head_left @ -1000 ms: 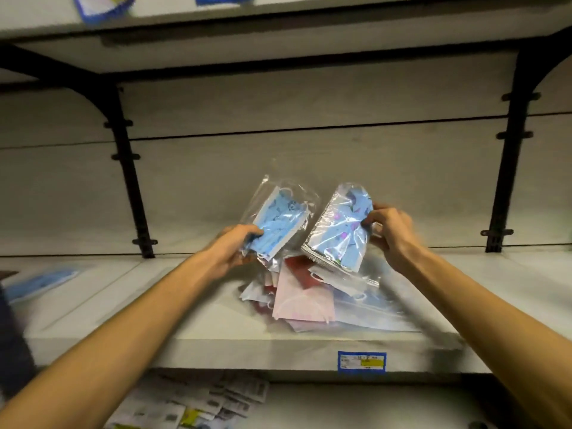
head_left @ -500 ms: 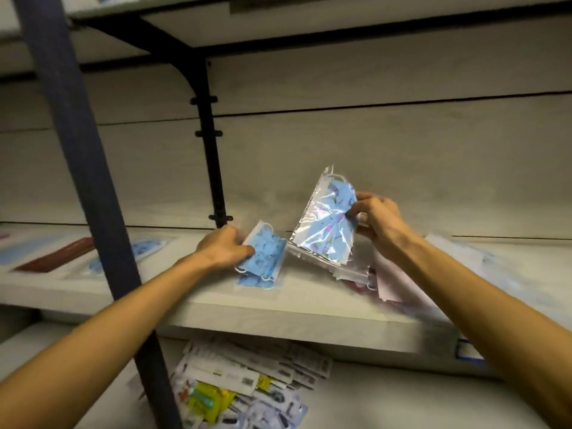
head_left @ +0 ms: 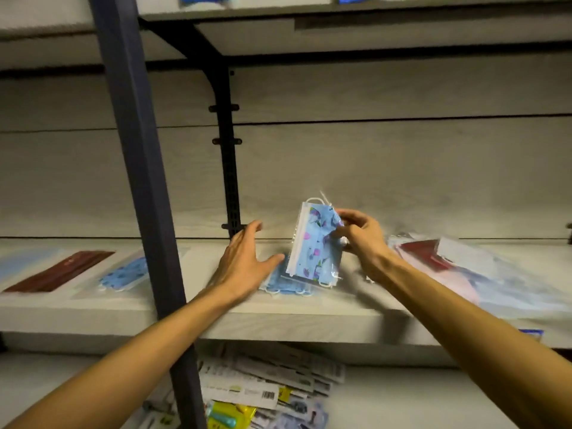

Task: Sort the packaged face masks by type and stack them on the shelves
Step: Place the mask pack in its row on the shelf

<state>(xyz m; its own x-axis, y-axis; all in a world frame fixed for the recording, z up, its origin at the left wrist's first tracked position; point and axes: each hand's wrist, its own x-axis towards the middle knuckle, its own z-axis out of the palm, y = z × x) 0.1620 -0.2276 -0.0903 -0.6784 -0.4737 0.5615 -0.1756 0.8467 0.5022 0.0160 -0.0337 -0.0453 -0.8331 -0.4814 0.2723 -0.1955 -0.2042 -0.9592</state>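
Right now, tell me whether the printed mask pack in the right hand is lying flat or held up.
Held up: the right hand pinches the printed mask pack nearly upright above the shelf.

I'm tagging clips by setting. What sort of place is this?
Probably a shop aisle or stockroom: bracketed shelving holding packaged face masks, barcoded carded goods below, and a price label on the shelf edge.
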